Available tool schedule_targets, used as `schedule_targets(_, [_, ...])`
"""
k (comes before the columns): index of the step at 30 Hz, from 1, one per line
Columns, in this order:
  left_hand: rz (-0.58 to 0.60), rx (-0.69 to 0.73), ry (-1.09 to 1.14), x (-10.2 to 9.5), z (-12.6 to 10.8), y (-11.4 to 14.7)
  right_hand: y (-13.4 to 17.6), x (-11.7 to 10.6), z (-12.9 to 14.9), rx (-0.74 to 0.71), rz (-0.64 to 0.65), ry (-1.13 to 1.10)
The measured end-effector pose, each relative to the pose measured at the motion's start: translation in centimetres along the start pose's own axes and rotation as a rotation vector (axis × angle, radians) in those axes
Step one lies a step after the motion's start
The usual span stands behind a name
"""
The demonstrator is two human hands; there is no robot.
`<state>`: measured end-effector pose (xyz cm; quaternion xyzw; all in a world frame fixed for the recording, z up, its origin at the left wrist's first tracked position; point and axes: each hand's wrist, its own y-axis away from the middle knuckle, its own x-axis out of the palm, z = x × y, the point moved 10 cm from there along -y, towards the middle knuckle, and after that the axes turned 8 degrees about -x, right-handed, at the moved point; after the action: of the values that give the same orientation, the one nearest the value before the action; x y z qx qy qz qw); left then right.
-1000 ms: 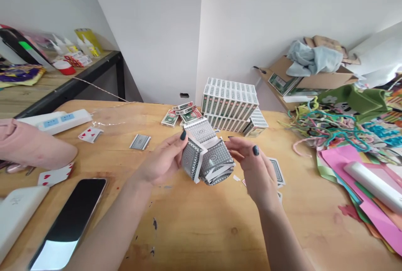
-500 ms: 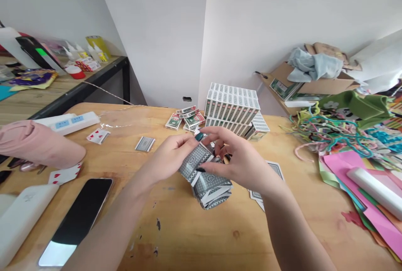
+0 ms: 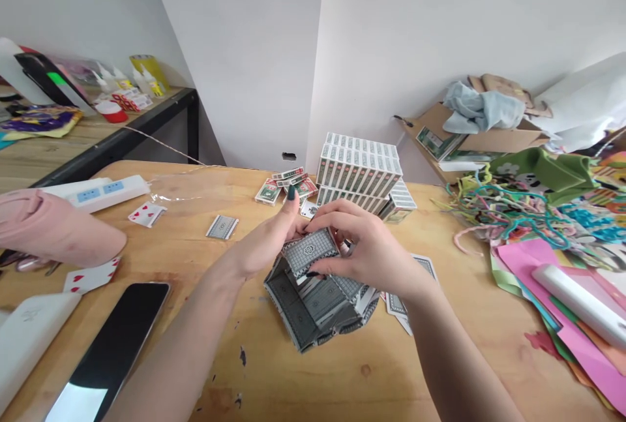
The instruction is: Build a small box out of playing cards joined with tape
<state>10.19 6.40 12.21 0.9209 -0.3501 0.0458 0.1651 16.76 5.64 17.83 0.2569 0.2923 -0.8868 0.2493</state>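
A hollow structure of folded playing cards [image 3: 317, 301] with grey patterned backs is held above the wooden table, its inside showing toward me. My left hand [image 3: 268, 236] grips its far left side; the thumb points up, off the cards, and the other fingers are mostly hidden behind. With my right hand [image 3: 364, 246] I pinch a folded card [image 3: 309, 249] at the top, thumb on the near side and fingers over the far edge. Under my right forearm lie loose cards [image 3: 424, 267], back side up. Left of my hands, a folded card [image 3: 222, 227] rests alone.
Stacked card boxes [image 3: 359, 164] stand at the back, beside a small pile of card packs [image 3: 268, 192]. On the left are a phone [image 3: 110, 350], a pink roll [image 3: 59, 229] and a power strip [image 3: 107, 192]. Coloured paper [image 3: 533, 265] and tangled yarn [image 3: 518, 207] lie right.
The card structure has turned and spread, so its hollow inside now shows. My left thumb has lifted off the cards. The right hand stays on the upper part.
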Motion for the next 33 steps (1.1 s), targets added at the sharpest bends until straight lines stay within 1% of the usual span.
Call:
schedule_targets(2, [-0.021, 0.005, -0.020, -0.3, 0.1, 0.2, 0.0, -0.1, 0.1, 0.021, 0.027, 0.028])
schedule_targets(5, [-0.061, -0.024, -0.062, -0.9, 0.4, 0.4, 0.0, -0.7, 0.4, 0.047, 0.046, 0.092])
schedule_targets(7, [-0.072, -0.042, -0.090, -1.0, 0.6, 0.5, 0.1, -1.1, 0.3, 0.062, 0.044, 0.064])
schedule_targets(9, [-0.048, -0.032, -0.081, -0.7, 0.5, 0.4, 0.3, -1.6, -0.5, 0.093, 0.024, -0.092])
schedule_targets(11, [-0.061, 0.013, -0.056, -0.6, 0.1, 0.4, 0.6, -1.9, -2.0, 0.141, -0.028, -0.362])
schedule_targets(13, [-0.165, 0.063, -0.096, -1.3, -0.3, 0.7, 1.1, -2.1, -3.9, 0.192, -0.104, -0.603])
schedule_targets(15, [-0.306, 0.078, -0.203, -2.1, -0.4, 1.4, 1.7, -2.3, -5.9, 0.247, -0.194, -0.712])
schedule_targets(16, [-0.345, 0.074, -0.251, -2.2, -0.3, 1.6, 2.1, -2.0, -6.7, 0.276, -0.216, -0.743])
schedule_targets(18, [-0.350, 0.051, -0.246, -1.8, 0.3, 2.0, 3.1, -0.9, -7.9, 0.331, -0.216, -0.788])
schedule_targets(20, [-0.333, 0.025, -0.122, -1.5, 1.2, 2.1, 4.1, 0.3, -8.4, 0.384, -0.198, -0.796])
schedule_targets(22, [-0.343, -0.029, -0.018, -1.3, 2.4, 2.1, 5.0, 0.9, -8.6, 0.421, -0.208, -0.747])
schedule_targets(23, [-0.351, -0.063, -0.008, -1.1, 3.0, 2.0, 5.4, 0.9, -8.6, 0.425, -0.214, -0.718])
schedule_targets(24, [-0.346, -0.095, -0.023, -0.9, 3.5, 1.9, 5.6, 0.9, -8.4, 0.417, -0.217, -0.692])
schedule_targets(26, [-0.299, -0.141, -0.088, 0.1, 4.0, 1.4, 5.8, 0.5, -7.7, 0.368, -0.213, -0.637])
schedule_targets(28, [-0.247, -0.149, -0.161, 1.2, 3.9, 0.9, 5.9, 0.0, -7.1, 0.308, -0.194, -0.552])
schedule_targets(30, [-0.229, -0.154, -0.196, 1.8, 3.8, 0.5, 6.1, -0.3, -7.0, 0.273, -0.171, -0.464])
schedule_targets(31, [-0.227, -0.157, -0.187, 1.9, 3.8, 0.2, 6.3, -0.3, -7.2, 0.264, -0.165, -0.442])
schedule_targets(33, [-0.217, -0.162, -0.102, 2.0, 4.4, -0.5, 6.6, 0.1, -7.9, 0.254, -0.173, -0.465])
